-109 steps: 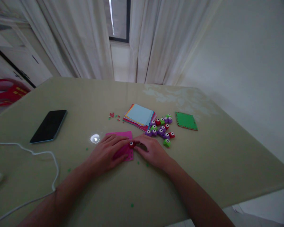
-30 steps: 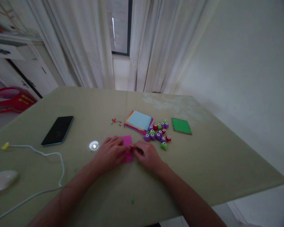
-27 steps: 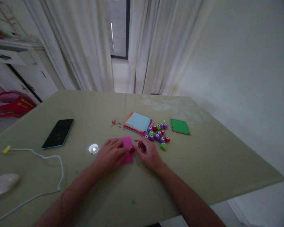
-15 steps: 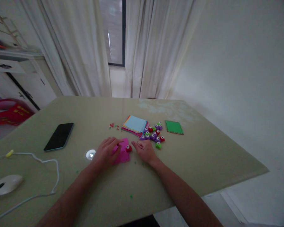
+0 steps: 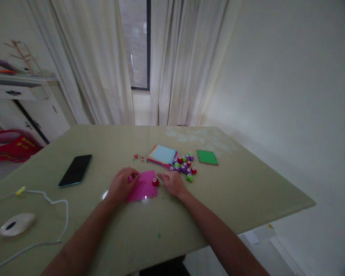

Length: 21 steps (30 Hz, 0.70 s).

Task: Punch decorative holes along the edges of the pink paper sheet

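Resting our left hand (image 5: 121, 185) open and flat on the pink paper sheet (image 5: 142, 186) at lower centre of the frame, we pin it down. A small red punch (image 5: 155, 182) sits on the sheet's right edge; just right of it, our right hand (image 5: 172, 183) lies loosely curled on the table (image 5: 247, 191), gripping nothing.

Phone (image 5: 75, 170), mouse (image 5: 16, 224), green sheet (image 5: 207, 157)

Brightness: dim and murky, colours muted.
Source: weak daylight through the window (image 5: 138, 46) gap between the pale curtains (image 5: 178, 57).
Glare: small bright spots on the glossy table (image 5: 247, 191), one by the pink sheet (image 5: 142, 188).
Shadows: soft, faint.
Sharpness: mildly soft, small things unclear.
Edges: wide-angle bending, dark corner upper right.
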Motion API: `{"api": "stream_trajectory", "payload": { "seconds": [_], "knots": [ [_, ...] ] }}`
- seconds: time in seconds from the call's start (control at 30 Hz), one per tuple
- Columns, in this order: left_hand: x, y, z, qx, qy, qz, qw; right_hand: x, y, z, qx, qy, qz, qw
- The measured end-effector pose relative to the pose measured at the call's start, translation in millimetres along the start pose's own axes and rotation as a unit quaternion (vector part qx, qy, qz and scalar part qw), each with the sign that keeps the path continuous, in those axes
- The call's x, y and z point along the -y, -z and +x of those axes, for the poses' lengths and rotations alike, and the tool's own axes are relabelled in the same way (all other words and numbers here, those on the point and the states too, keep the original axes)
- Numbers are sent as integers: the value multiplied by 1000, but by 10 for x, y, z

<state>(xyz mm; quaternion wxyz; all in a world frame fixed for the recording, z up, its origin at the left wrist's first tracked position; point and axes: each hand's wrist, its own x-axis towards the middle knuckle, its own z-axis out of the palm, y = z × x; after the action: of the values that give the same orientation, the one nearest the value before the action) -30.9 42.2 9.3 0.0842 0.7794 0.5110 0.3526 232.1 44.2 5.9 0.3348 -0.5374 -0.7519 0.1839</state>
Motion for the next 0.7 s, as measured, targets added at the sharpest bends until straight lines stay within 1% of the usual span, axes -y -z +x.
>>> {"api": "stream_trajectory", "payload": {
  "seconds": [0.27,0.4,0.57,0.63,0.7],
  "knots": [
    [48,-7,7,9,11,-20,1000,-12,-3,23,-8,-17,27,999],
    [81,-20,-26,14,32,13,999,-49,2,31,6,-15,50,999],
    [60,-77,-114,19,76,65,995,-36,25,-6,0,-10,80,997],
    [42,-79,-143,34,80,96,992,5,45,-37,20,11,98,995],
    [33,-70,-166,49,80,113,989,47,67,-66,60,48,98,992]
  ]
}}
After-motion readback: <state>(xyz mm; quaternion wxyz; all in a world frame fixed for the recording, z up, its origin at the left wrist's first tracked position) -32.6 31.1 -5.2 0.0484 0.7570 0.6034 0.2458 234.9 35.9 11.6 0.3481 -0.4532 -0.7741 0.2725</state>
